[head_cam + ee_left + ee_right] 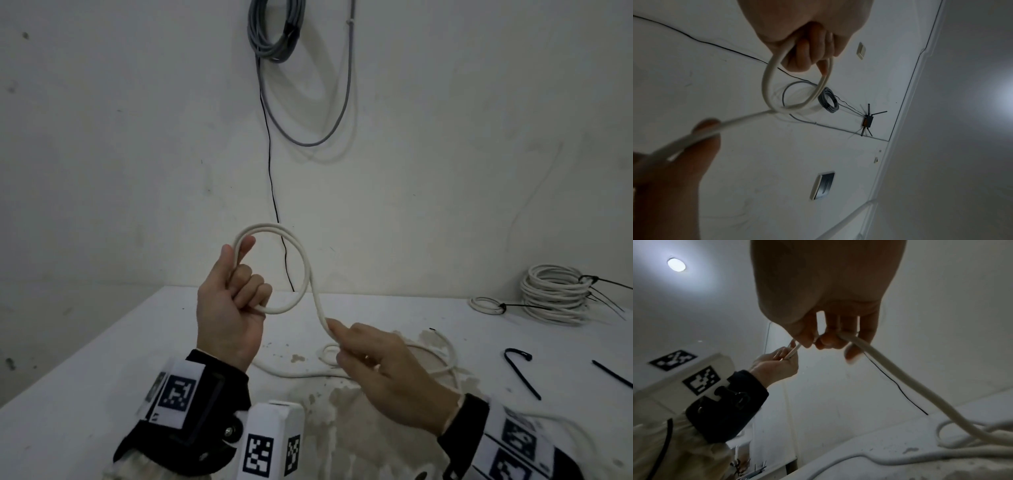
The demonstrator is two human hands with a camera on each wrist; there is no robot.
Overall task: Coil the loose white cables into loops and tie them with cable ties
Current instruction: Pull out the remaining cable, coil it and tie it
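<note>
My left hand [236,291] is raised above the table and grips a small round coil of white cable [301,260], thumb and curled fingers closed on its left side. The wrist view shows the same coil [768,84] hanging from the left hand [807,48]. From the coil the cable runs down to my right hand [370,353], which pinches the strand between thumb and fingers. In the right wrist view the cable [900,374] leaves the right hand [830,339] and drops to loose slack [442,359] on the table.
A stack of tied white coils [555,298] and one small tied coil [486,305] lie at the table's back right. Black cable ties [520,370] lie at the right. A grey cable bundle [274,31] and a thin black wire [274,192] hang on the wall.
</note>
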